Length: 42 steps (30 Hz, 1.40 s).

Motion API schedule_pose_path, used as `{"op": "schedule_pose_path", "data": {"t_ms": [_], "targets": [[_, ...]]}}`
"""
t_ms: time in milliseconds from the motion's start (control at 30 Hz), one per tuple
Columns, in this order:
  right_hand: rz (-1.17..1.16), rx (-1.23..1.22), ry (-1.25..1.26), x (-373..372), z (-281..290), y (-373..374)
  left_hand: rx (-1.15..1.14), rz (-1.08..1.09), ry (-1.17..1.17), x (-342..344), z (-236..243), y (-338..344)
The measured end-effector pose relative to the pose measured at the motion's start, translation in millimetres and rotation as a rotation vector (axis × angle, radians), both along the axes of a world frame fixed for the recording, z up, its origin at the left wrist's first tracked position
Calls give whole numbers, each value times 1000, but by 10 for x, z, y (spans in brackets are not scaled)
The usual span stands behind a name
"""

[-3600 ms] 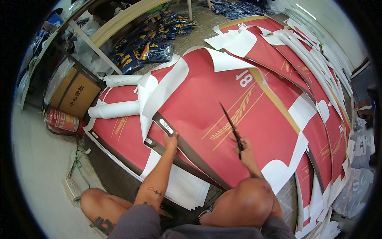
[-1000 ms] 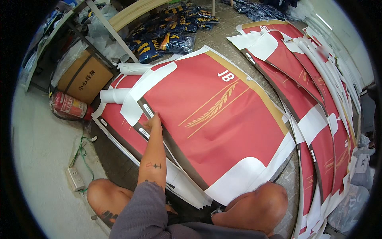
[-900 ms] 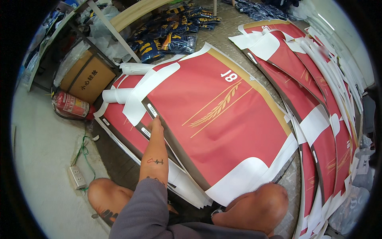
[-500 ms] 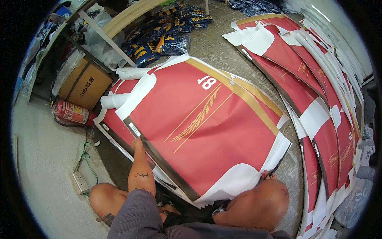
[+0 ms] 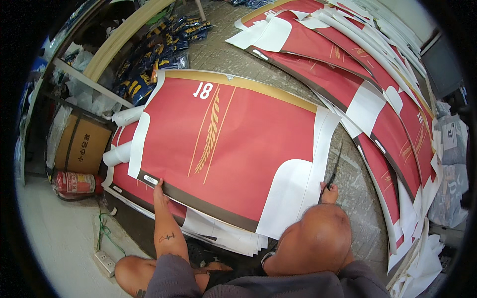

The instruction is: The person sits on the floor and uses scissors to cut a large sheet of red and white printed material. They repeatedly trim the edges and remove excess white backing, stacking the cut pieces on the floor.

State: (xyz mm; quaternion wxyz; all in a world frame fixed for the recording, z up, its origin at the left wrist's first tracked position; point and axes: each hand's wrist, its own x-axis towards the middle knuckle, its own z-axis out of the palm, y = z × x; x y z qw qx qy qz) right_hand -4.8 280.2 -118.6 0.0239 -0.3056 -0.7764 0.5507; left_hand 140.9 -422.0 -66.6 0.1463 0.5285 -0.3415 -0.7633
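A large red printed sheet [image 5: 248,129] with white margins, a gold band along its far edge and a gold wheat ear lies on top of a pile of similar sheets. My left hand [image 5: 159,189] pinches the dark near edge of this sheet, thumb on top, beside a small white label. At the sheet's right side, just beyond my raised right knee, my right hand [image 5: 328,192] is closed round the handles of black scissors [image 5: 336,166]. The blades point away from me, beside the white right margin. Most of that hand's fingers are hidden.
More red sheets [image 5: 318,74] lie overlapped along the right. White rolls [image 5: 117,155] stick out at the pile's left. Further left are a cardboard box [image 5: 82,145], a fire extinguisher [image 5: 74,183] and a power socket [image 5: 105,262]. Bagged navy garments [image 5: 149,64] lie behind.
The top sheet has turned and now lies flatter, with its far gold band more level across the view. My right hand has moved forward with the scissors, whose blades now show. The view has swung right.
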Motion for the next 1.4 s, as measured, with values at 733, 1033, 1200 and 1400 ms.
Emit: {"op": "schedule_pose_path", "data": {"t_ms": [733,1033,1200,1400], "targets": [[355,-255,198,-1481,945,-1410,-336,212,-32,24,1804,-546],[644,386,205,-2490,1403,-1328,-607,456,-919,291,536,-112],[855,726,-156,-2287,1894,-1305,-1300,173,-1043,-1386,1142,226],[817,262,-393,-1610,2931,-592,-1201,-350,-122,-3103,1720,1422]]}}
